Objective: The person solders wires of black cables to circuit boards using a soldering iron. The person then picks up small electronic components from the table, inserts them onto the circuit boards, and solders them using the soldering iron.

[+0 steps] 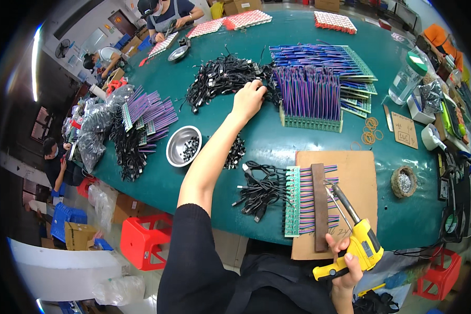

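Note:
My left hand (pixel 248 99) reaches far out to the right edge of a pile of black USB cables (pixel 214 78). Its fingers are bent and closed at the cables; what lies between the fingertips is hidden. In my right hand (pixel 349 264) is a yellow soldering gun (pixel 365 246), its metal tip pointing up and left over a brown bar (pixel 319 209). That bar lies across purple and blue wires from a row of green circuit boards (pixel 292 204). Several black USB cables (pixel 259 188) run from the boards' left side. Beneath the bar and wires is a cardboard sheet (pixel 358 172).
A metal bowl (pixel 174 152) of small black parts stands left of my forearm. Stacked wired boards (pixel 311 99) lie beyond the cardboard, rubber bands (pixel 370 131) beside them. At right are a round tin (pixel 404 182) and a green-lidded jar (pixel 407 78). Other people sit across the table.

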The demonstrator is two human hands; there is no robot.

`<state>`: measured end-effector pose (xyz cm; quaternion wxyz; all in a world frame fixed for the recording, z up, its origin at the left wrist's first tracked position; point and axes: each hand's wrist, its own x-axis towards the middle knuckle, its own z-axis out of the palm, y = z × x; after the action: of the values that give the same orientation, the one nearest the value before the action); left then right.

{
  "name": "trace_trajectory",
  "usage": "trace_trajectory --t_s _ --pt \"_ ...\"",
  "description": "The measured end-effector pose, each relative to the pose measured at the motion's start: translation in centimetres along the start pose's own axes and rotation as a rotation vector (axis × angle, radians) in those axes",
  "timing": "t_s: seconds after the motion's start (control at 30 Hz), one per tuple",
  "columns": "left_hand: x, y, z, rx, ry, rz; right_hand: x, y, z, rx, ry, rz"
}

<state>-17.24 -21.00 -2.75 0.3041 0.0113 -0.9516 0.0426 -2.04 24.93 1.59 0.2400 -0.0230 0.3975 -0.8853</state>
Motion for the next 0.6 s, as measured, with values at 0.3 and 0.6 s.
trace_trajectory --t_s 0.3,0.6 --pt "-3.3 4.7 -8.7 -0.601 0.029 -0.394 0.7 -1.4 -0.3 -0.054 -0.009 -0.046" --pt "-1.3 7.3 -5.7 -0.448 0.124 -0.232 1.4 -1.5 0.5 -0.053 -0.052 -0.088"
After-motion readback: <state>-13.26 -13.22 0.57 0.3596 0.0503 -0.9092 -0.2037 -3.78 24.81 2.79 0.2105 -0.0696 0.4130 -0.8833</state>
